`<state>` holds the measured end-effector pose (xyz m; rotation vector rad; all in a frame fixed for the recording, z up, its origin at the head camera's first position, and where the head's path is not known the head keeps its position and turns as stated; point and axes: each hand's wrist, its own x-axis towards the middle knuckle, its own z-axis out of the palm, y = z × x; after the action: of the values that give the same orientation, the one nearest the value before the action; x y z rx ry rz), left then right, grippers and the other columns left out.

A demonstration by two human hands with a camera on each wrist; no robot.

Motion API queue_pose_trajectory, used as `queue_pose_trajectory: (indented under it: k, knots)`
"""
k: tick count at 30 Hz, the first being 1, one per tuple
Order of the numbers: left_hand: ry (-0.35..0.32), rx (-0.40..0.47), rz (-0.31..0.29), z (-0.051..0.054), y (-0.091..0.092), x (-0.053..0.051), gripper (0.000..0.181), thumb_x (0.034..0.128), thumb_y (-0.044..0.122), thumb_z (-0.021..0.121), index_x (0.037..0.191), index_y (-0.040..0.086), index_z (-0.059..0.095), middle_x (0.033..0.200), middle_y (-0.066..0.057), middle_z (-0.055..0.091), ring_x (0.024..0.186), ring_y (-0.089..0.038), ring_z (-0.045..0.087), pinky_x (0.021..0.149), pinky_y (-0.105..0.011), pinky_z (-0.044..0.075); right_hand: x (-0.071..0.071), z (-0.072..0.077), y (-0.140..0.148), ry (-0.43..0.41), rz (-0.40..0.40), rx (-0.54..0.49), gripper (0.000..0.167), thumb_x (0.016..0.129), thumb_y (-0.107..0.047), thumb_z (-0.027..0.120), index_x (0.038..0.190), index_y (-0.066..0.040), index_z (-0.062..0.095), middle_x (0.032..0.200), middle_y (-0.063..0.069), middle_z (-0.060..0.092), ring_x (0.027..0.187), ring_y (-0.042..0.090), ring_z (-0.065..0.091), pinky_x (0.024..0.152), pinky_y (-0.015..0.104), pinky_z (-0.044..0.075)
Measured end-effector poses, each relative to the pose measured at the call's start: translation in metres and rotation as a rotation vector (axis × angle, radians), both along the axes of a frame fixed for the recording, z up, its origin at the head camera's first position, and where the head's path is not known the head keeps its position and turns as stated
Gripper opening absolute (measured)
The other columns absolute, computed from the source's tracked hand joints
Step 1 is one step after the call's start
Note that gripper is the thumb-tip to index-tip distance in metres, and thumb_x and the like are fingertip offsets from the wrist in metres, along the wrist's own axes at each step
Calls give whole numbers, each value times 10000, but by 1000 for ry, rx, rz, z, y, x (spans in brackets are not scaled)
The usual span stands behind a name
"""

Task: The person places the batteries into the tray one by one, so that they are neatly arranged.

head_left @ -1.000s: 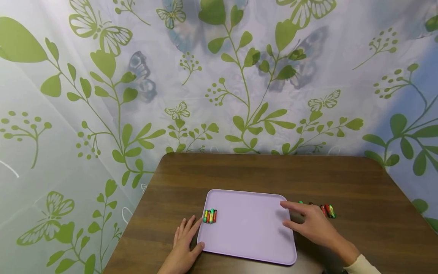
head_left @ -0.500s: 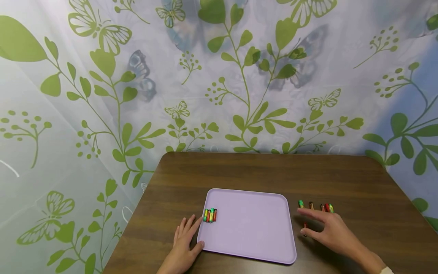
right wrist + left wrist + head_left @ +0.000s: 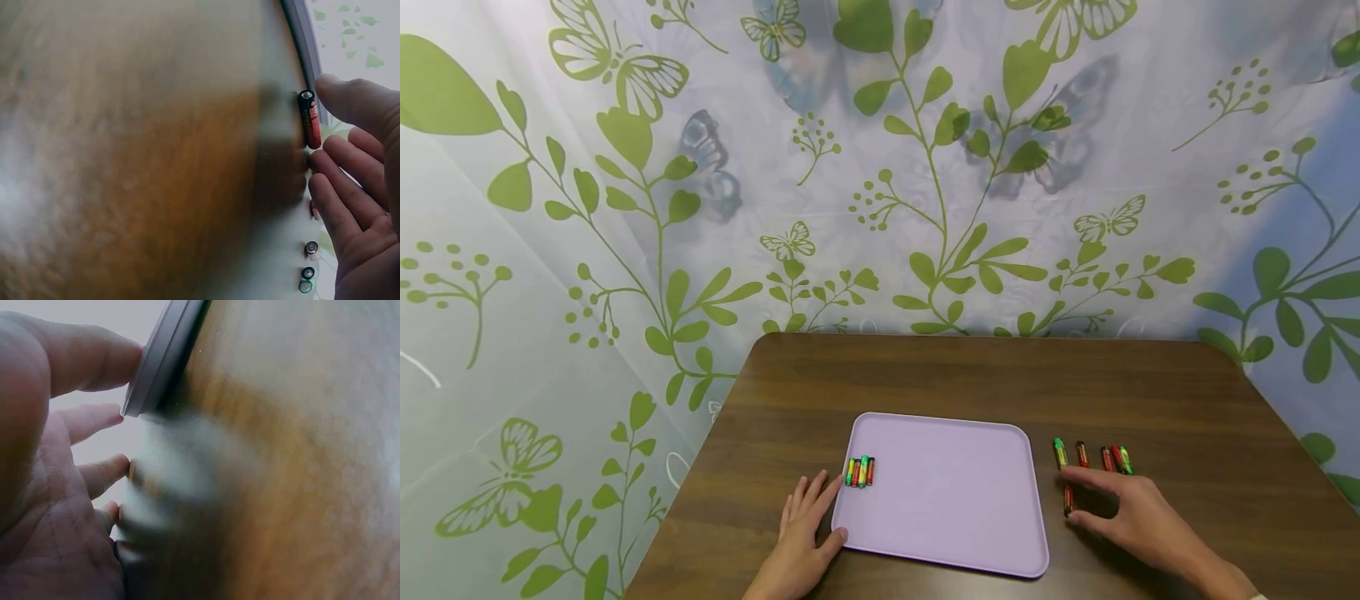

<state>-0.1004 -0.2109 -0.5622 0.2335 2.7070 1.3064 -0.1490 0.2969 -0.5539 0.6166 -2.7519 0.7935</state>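
Note:
In the head view a lilac tray lies on the table. My left hand is at its left edge, thumb and fingertips touching the rim. Several small green, yellow and red batteries stand side by side along the tray's left side. Right of the tray, my right hand is held low with thumb and fingers apart. Between them lies a black and red battery; whether the fingertips touch it I cannot tell. Beyond that hand are a green battery and a dark red battery.
Farther right lie several more red and green batteries, partly behind the right hand. The brown wooden table reaches back to a curtain printed with green leaves and butterflies.
My right hand has moved right from over the tray's right edge to the lone black and red battery, uncovering the batteries beyond. The left hand has stayed at the tray.

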Motion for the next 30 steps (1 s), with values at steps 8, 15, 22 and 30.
queue_pose_trajectory:
  k: [8,15,22,30]
  knots:
    - [-12,0,2,0,-1,-2,723,999,156,735,1669,150,462,1785,-262,265,1667,-571,5,1272,-786,-93,0,-5,-3,24,-17,-26,561,748,-290,1018,1265,-208,818,1176,-96,836,1113,-13,733,898,-20,435]
    - [7,7,2,1,-1,-1,728,974,154,756,1652,157,492,1766,-280,297,1652,-602,32,1256,-811,-72,3,-7,-9,80,-36,-31,576,715,-220,1029,1252,-182,824,1169,-65,842,1105,31,752,943,-72,349]
    - [24,-6,3,1,-1,0,721,966,145,758,1641,137,503,1754,-283,321,1647,-610,55,1259,-808,-50,5,-9,-13,116,-60,-21,574,701,-161,1021,1240,-174,825,1140,-55,847,1066,31,755,923,-63,363]
    - [88,49,13,-6,-1,0,703,946,140,759,1614,141,541,1724,-310,357,1619,-651,79,1272,-772,-80,5,-4,-10,110,-33,-41,556,716,-122,1008,1238,-166,823,1120,-80,845,1056,-26,738,887,-53,407]
